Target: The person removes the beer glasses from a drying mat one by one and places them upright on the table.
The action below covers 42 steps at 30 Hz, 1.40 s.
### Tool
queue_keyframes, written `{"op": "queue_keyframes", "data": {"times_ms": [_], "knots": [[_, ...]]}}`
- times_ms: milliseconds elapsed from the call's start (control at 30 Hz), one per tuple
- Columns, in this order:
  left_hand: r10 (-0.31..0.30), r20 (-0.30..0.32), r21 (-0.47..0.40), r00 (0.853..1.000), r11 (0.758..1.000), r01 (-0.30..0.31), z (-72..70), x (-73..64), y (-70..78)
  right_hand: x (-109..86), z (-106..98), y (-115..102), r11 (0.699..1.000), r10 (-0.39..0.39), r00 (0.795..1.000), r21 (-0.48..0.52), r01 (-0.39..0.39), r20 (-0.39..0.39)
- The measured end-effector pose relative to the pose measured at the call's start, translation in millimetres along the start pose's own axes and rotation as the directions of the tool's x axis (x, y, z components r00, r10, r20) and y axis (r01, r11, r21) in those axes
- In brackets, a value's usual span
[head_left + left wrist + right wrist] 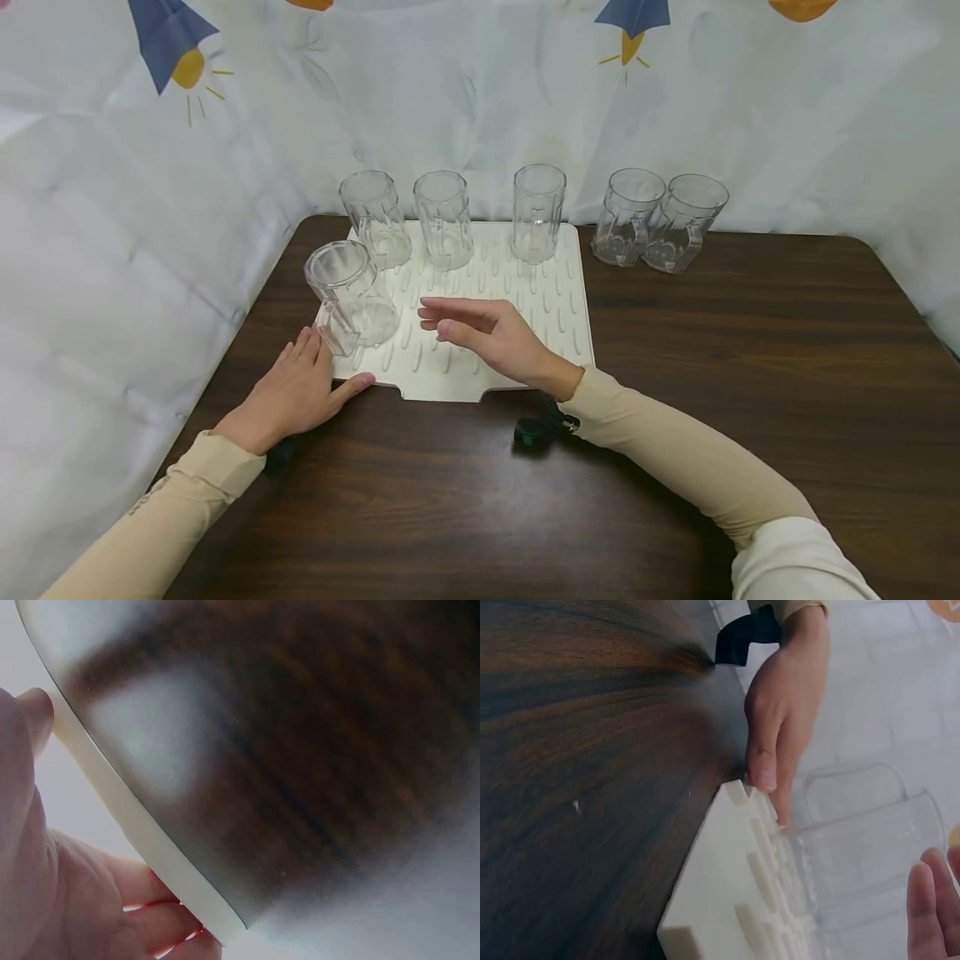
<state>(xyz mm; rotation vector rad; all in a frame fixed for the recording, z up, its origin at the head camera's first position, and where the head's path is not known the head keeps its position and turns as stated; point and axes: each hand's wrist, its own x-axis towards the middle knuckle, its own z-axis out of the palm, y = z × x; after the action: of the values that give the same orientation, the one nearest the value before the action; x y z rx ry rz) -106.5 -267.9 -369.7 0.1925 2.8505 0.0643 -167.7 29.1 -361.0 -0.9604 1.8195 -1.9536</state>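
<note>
left hand [300, 387]: straight-fingered against white mat [441, 385], unclenched | right hand [498, 337]: above it, fingers extended, released

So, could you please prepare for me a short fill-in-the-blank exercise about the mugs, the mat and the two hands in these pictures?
1. The white drying mat bears ____ clear mugs.
2. To its right, ____ more clear mugs stand on the dark table.
3. In the head view, the left hand touches the mat's near ____ corner.
4. The right hand hovers above the mat, holding ____.
Missing words: four; two; left; nothing.
</note>
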Motion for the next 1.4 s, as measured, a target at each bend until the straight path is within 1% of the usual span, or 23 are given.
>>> {"op": "queue_keyframes", "data": {"times_ms": [133,433,833,1067,1233,1400], "knots": [[-0.006,0.002,-0.002,1.0,1.0,0.006,0.0,0.6,-0.3,5.2,8,1,1.0,0.005,1.0,-0.004,-0.005,0.007],[-0.001,0.012,-0.004,1.0,1.0,0.001,-0.6,-0.1,-0.6,16.8,21,7,0.999,0.014,1.0,0.034,-0.014,0.012],[0.007,0.01,-0.019,1.0,1.0,-0.007,-1.4,-0.1,1.2,28.6,37,14,0.999,0.031,0.999,-0.027,-0.031,0.026],[0.008,0.009,-0.029,1.0,1.0,-0.008,-0.7,0.2,3.7,35.7,47,18,0.999,0.037,0.998,-0.041,-0.035,0.042],[0.004,0.012,-0.032,1.0,0.999,-0.004,-2.6,-1.1,2.9,41.0,56,18,0.997,0.058,0.996,-0.053,-0.054,0.067],[0.005,0.008,-0.037,1.0,0.999,-0.004,-1.2,-3.1,1.5,45.9,65,22,0.997,0.057,0.996,-0.057,-0.052,0.076]]}}
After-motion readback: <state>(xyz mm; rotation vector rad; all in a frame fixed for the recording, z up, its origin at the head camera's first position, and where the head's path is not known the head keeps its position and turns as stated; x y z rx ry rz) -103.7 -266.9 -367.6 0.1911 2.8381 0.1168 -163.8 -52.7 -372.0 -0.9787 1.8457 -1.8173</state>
